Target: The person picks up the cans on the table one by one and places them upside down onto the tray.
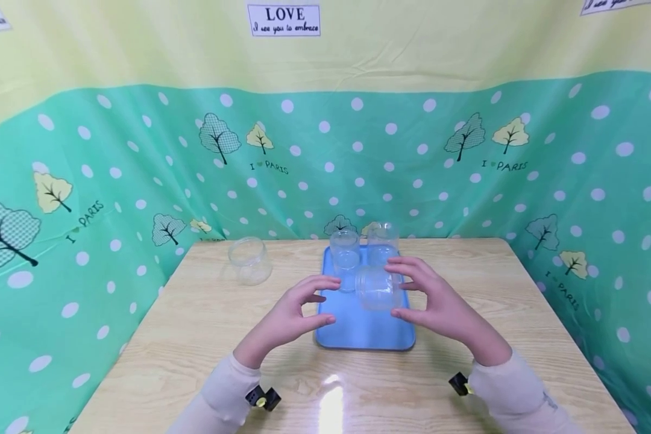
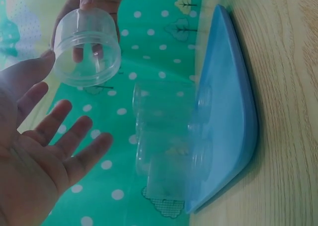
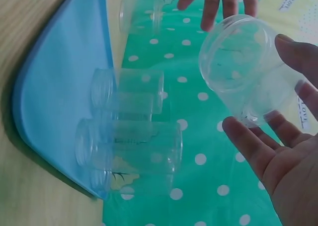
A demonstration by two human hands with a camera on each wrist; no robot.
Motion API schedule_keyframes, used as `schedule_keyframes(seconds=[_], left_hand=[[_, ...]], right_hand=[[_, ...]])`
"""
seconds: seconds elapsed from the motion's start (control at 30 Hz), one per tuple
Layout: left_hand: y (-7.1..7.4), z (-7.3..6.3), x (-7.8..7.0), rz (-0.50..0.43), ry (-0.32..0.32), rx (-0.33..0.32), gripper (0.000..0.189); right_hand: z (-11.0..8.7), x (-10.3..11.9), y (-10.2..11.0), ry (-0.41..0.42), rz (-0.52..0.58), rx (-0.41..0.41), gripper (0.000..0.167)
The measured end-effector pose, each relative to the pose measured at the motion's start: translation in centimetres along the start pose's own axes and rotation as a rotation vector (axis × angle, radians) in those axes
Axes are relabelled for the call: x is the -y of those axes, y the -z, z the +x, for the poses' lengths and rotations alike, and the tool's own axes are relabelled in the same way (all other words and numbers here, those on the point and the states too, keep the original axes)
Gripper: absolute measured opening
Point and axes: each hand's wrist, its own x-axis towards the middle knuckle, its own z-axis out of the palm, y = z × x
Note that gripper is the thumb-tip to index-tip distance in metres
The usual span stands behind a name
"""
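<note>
My right hand (image 1: 439, 298) holds a clear plastic jar (image 1: 378, 289) by its base end, tipped on its side above the blue tray (image 1: 366, 331). The jar's round open mouth (image 2: 87, 64) faces my left hand (image 1: 298, 307). That hand has its fingers spread and holds nothing; in the head view a gap lies between it and the jar. Behind the held jar, several clear jars (image 3: 144, 141) stand on the tray, their ridged rims seemingly down. They overlap and are see-through, so their number is hard to tell.
Another clear jar (image 1: 251, 262) stands on the wooden table (image 1: 184, 337), left of the tray. A green and yellow printed cloth (image 1: 304, 157) hangs along the back and both sides of the table.
</note>
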Motion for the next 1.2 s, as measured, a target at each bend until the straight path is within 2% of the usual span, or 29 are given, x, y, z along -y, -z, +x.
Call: schedule_keyframes(seconds=[0.23,0.57,1.0,1.2], left_hand=[[0.1,0.0,0.1,0.009,0.027,0.0,0.052],[0.1,0.0,0.2,0.021,0.056,0.014,0.054],[0.3,-0.1,0.6,0.037,0.094,0.022,0.052],[0.2,-0.1,0.6,0.047,0.115,0.042,0.051]], right_hand=[[1.1,0.4,0.9,0.016,-0.043,0.052,0.074],[2.8,1.6,2.0,-0.097,-0.203,0.182,0.075],[5.0,2.3,1.9,-0.155,-0.368,0.334,0.07],[5.5,2.3,1.6,-0.191,-0.406,0.388,0.068]])
